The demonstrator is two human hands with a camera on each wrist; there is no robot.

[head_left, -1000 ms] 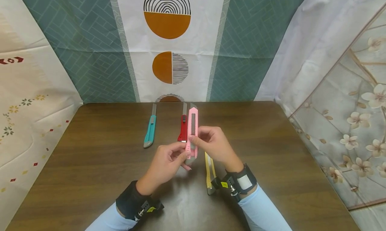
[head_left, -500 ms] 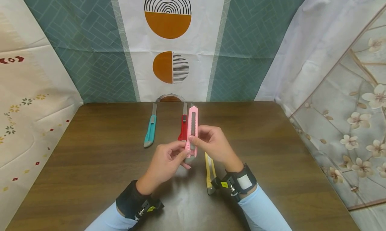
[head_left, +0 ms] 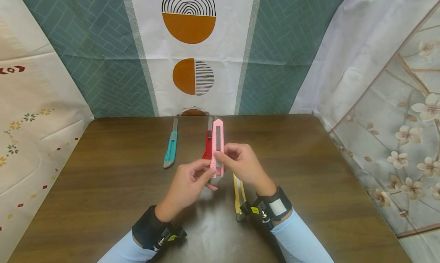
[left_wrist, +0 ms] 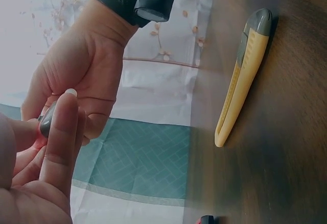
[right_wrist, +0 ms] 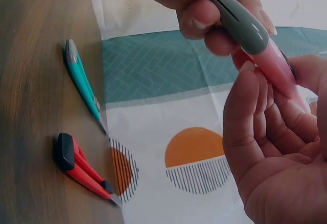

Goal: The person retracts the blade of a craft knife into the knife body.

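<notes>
A pink utility knife [head_left: 218, 139] is held upright above the table between both hands. My left hand [head_left: 189, 184] pinches its lower end, thumb in front, by the grey end cap [right_wrist: 248, 27]. Higher up, my right hand [head_left: 245, 165] grips the pink body with its thumb across the slotted face. A small grey bit shows at the knife's top; whether it is blade is unclear. In the left wrist view fingers cover most of the knife, leaving part of the grey cap [left_wrist: 48, 121] visible. Behind it lies a red utility knife [head_left: 208, 144], partly hidden.
On the brown wooden table [head_left: 130, 186] lie a teal utility knife [head_left: 171, 150] to the left and a yellow one [head_left: 238, 196] beneath the right wrist. The teal and red knives have blades extended. Patterned cloths [head_left: 113, 57] hang behind the table and at both sides.
The pink knife and both hands have risen very slightly, with a small shift of the head view. Both hands keep the same hold on it.
</notes>
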